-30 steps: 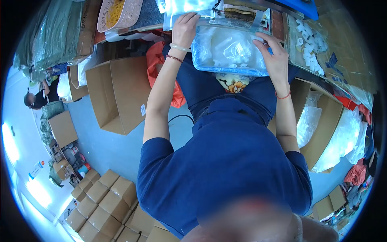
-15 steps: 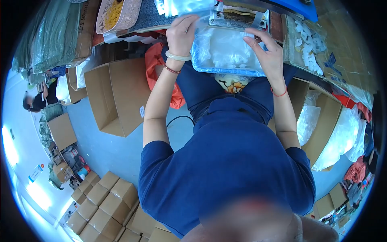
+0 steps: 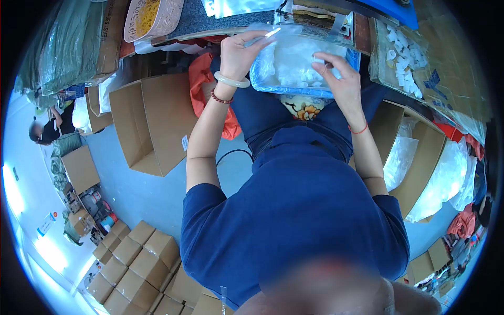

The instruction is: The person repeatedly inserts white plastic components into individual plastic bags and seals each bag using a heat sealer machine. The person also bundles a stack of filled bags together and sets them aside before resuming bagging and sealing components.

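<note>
My left hand point(image 3: 239, 56) pinches a thin clear plastic bag point(image 3: 290, 32) at its left side, above the far edge of a blue-lined tray. A small white strip point(image 3: 273, 32) shows at my left fingertips. Over the right part of the tray point(image 3: 294, 93), my right hand point(image 3: 342, 77) has thumb and forefinger closed together. Whatever lies between those fingertips is too small to make out. Inside the tray, which rests over my lap, lie whitish translucent plastic pieces point(image 3: 299, 60).
A metal device point(image 3: 315, 18) sits at the bench edge beyond the tray. Left of it stands a white basket point(image 3: 176, 21) with yellow bands. White plastic parts point(image 3: 403, 60) lie at right. Open cartons point(image 3: 168, 123) flank my legs; a person point(image 3: 52, 128) is far left.
My right hand has moved slightly left and down over the tray. My left hand has turned and lowered a little, and the white strip now shows at its fingertips.
</note>
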The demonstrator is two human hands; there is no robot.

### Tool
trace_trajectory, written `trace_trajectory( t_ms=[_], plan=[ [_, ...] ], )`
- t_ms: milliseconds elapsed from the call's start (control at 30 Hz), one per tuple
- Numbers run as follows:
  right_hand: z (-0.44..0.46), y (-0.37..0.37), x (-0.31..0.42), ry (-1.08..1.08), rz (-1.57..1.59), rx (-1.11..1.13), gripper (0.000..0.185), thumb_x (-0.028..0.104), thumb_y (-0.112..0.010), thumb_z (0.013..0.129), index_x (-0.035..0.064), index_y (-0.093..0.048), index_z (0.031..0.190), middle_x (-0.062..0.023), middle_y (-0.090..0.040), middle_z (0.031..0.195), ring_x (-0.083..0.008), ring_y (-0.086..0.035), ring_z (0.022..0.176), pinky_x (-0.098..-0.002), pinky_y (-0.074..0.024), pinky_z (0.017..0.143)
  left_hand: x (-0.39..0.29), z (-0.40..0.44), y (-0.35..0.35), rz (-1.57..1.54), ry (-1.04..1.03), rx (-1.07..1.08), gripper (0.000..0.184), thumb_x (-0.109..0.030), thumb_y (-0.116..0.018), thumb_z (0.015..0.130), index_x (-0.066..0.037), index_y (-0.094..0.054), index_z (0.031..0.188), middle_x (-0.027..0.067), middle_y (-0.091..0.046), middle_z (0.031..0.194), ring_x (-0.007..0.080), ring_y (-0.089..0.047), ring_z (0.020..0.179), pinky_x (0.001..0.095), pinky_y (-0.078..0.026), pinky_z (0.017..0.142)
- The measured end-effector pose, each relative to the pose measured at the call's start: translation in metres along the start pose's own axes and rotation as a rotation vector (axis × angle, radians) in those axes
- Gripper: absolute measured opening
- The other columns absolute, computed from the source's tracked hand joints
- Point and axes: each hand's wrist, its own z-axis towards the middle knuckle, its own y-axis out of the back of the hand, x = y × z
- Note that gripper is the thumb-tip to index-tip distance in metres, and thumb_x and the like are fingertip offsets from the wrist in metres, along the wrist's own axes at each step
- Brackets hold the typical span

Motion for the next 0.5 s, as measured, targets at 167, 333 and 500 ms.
trace_trajectory(
  t_ms=[167,333,500],
  plan=[
    [0.034,0.027,0.055,0.334,-0.068,-0.143,0.024,0.01,-0.075,0.084,0.0042,-0.071,0.108,-0.006,-0.071,0.102,-0.0144,-0.063,0.091,-0.0267,-0.049,0.083,-0.025,-0.004,-0.012,-0.177,0.035,0.139,0.019,-0.012,-0.077,0.084,0.0,-0.075,0.098,0.0056,-0.074,0.089,0.0073,-0.065,0.081,0.0209,-0.051,0.074],
    [0.038,0.027,0.046,0.411,-0.185,-0.07,0.024,0.013,-0.074,0.084,0.0052,-0.071,0.107,-0.0085,-0.071,0.101,-0.021,-0.064,0.093,-0.0308,-0.05,0.084,-0.026,-0.004,-0.022,-0.276,0.049,0.215,0.021,-0.013,-0.076,0.084,0.0,-0.075,0.1,0.0067,-0.074,0.09,0.0079,-0.066,0.083,0.0224,-0.052,0.076],
    [0.05,0.055,0.051,0.393,-0.424,0.252,0.026,0.022,-0.068,0.089,0.0074,-0.068,0.111,-0.0121,-0.069,0.105,-0.0278,-0.063,0.095,-0.0375,-0.05,0.083,-0.024,0.004,-0.023,-0.304,0.178,0.598,0.024,-0.018,-0.073,0.088,0.0,-0.074,0.103,0.0086,-0.074,0.095,0.0101,-0.067,0.084,0.0241,-0.055,0.076]
  ],
)
